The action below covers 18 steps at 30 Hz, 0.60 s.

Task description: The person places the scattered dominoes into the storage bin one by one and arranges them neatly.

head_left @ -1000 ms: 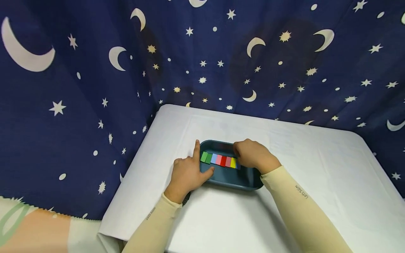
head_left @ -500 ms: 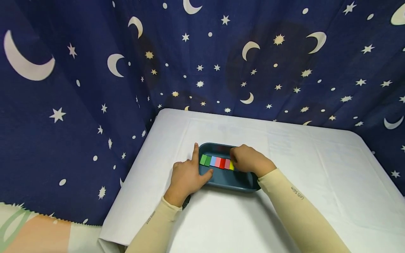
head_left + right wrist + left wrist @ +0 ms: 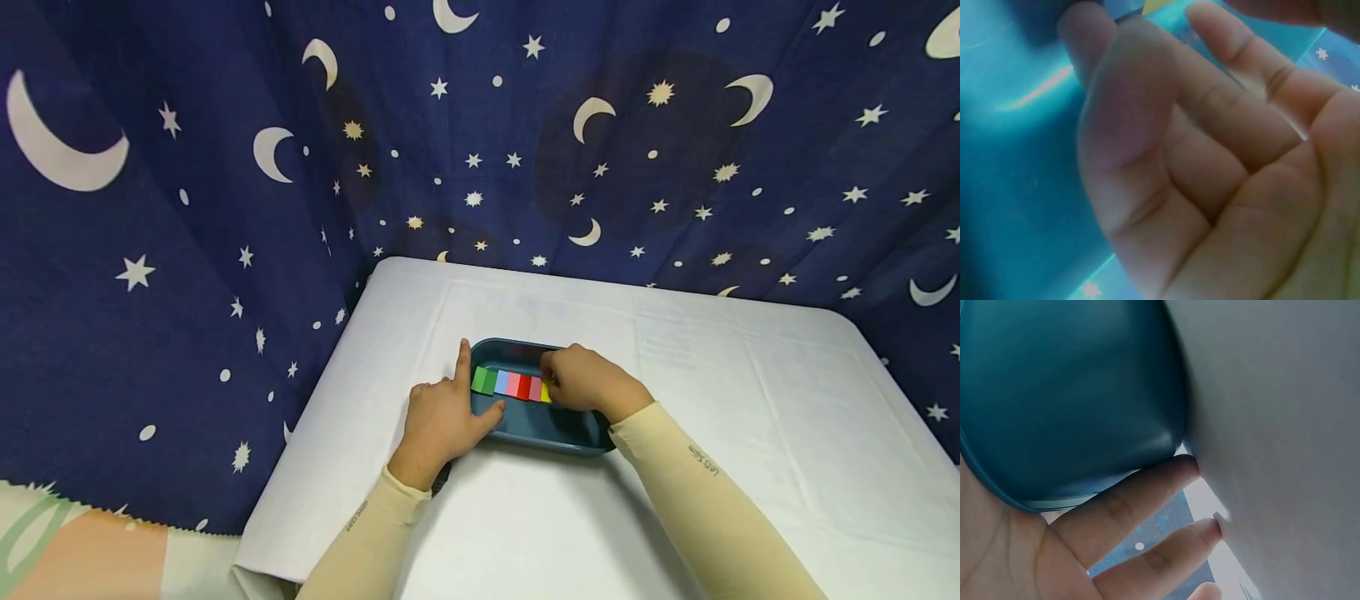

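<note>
A dark teal tray (image 3: 551, 440) holds a row of thin coloured blocks (image 3: 513, 384), side by side: greens, light blue, pinks, red and yellow. My left hand (image 3: 441, 423) braces the tray's left end, index finger straight along the outside and thumb over the near rim. In the left wrist view, its fingers (image 3: 1129, 494) lie against the outer wall. Inside the tray, my right hand (image 3: 588, 382) is curled at the row's right end, covering part of the yellow block (image 3: 546, 392). A blue block (image 3: 1124, 7) shows at its fingertips in the right wrist view.
The tray stands on a table with a white cloth (image 3: 712, 375). A navy curtain (image 3: 525, 125) with moons and stars hangs behind the table and along its left side. A dark band (image 3: 442, 477) is at my left wrist.
My right hand has moved left over the blue block, and the row has slid slightly left in the tray. My left hand keeps its place. The head view has tilted a little.
</note>
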Motion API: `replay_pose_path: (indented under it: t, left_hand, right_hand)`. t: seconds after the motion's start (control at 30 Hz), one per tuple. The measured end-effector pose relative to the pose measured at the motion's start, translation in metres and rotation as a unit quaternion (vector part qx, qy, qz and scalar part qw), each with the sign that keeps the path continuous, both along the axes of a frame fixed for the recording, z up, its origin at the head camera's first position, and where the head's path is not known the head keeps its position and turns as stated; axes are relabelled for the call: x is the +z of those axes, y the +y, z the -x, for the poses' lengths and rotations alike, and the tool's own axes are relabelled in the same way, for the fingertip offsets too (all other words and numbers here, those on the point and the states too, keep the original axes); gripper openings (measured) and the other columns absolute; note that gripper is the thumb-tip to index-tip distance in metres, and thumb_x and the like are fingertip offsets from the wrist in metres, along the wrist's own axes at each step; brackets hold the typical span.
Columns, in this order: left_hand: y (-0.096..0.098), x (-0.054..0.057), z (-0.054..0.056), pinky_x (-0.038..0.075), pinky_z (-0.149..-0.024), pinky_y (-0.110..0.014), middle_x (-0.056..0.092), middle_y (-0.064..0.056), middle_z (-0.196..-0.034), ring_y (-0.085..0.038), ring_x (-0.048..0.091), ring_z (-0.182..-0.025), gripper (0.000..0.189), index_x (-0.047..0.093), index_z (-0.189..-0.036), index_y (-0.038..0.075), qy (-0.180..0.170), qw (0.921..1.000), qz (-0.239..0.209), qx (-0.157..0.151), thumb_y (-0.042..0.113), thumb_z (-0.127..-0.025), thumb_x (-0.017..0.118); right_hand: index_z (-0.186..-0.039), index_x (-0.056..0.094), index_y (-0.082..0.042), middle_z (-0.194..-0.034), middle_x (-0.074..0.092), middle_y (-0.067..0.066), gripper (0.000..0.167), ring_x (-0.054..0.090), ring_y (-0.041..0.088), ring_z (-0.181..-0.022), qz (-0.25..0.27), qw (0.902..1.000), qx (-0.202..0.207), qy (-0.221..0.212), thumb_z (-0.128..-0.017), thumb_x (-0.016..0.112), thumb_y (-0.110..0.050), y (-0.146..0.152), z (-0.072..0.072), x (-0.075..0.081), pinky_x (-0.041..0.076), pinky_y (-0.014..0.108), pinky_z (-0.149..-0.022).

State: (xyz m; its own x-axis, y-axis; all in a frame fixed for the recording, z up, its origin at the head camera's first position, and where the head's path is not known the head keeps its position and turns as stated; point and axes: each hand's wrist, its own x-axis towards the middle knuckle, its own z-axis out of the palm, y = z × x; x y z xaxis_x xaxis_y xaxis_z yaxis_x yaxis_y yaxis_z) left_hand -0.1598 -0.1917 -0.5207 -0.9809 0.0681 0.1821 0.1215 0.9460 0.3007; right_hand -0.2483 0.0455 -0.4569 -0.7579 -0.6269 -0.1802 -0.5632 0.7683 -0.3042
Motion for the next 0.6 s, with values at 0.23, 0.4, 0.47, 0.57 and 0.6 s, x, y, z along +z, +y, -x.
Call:
replay_pose_path:
  t: [0.23,0.4,0.47,0.57,0.6]
  left_hand:
    - [0.003,0.003,0.0,0.046,-0.075,-0.051,0.059,0.0,-0.066,-0.024,0.063,-0.062,0.114,0.014,-0.17,0.008,0.002,1.0,0.001,-0.004,0.076,-0.09,0.059]
    - [0.005,0.006,-0.002,0.046,-0.074,-0.05,0.06,0.0,-0.067,-0.023,0.062,-0.062,0.112,0.016,-0.17,0.008,0.003,1.0,0.001,-0.008,0.076,-0.091,0.057]
    - [0.004,0.006,-0.003,0.046,-0.074,-0.05,0.06,0.001,-0.067,-0.022,0.06,-0.06,0.112,0.016,-0.17,0.007,0.004,0.9999,-0.002,-0.01,0.076,-0.091,0.057]
    - [0.002,0.006,-0.005,0.046,-0.071,-0.05,0.06,0.001,-0.067,-0.021,0.059,-0.058,0.112,0.017,-0.169,0.006,0.01,0.9999,-0.005,-0.009,0.075,-0.091,0.058]
    - [0.002,0.005,-0.005,0.046,-0.07,-0.05,0.061,0.001,-0.067,-0.021,0.06,-0.058,0.112,0.018,-0.169,0.006,0.012,0.9999,-0.005,-0.008,0.076,-0.091,0.057]
  right_hand:
    - [-0.107,0.073,-0.006,-0.087,0.068,0.0,0.017,0.06,0.019,-0.075,-0.009,0.9999,-0.012,0.009,-0.091,0.069,-0.01,0.011,0.0,0.002,0.056,0.042,-0.076]
    - [-0.119,0.073,-0.004,-0.105,0.074,0.007,0.03,0.065,0.022,-0.088,-0.011,0.9996,-0.02,0.016,-0.091,0.069,-0.013,0.021,-0.004,0.01,0.057,0.048,-0.088]
    - [-0.121,0.073,-0.005,-0.109,0.074,0.008,0.031,0.065,0.022,-0.091,-0.008,0.9996,-0.021,0.02,-0.092,0.069,-0.014,0.024,-0.007,0.015,0.056,0.048,-0.09]
    - [-0.121,0.072,-0.005,-0.108,0.073,0.007,0.029,0.064,0.022,-0.09,0.004,0.9994,-0.014,0.03,-0.094,0.069,-0.014,0.029,-0.011,0.022,0.057,0.048,-0.089]
    - [-0.121,0.072,-0.005,-0.107,0.074,0.007,0.028,0.065,0.022,-0.09,0.011,0.9992,-0.01,0.036,-0.094,0.07,-0.014,0.031,-0.012,0.023,0.057,0.047,-0.088]
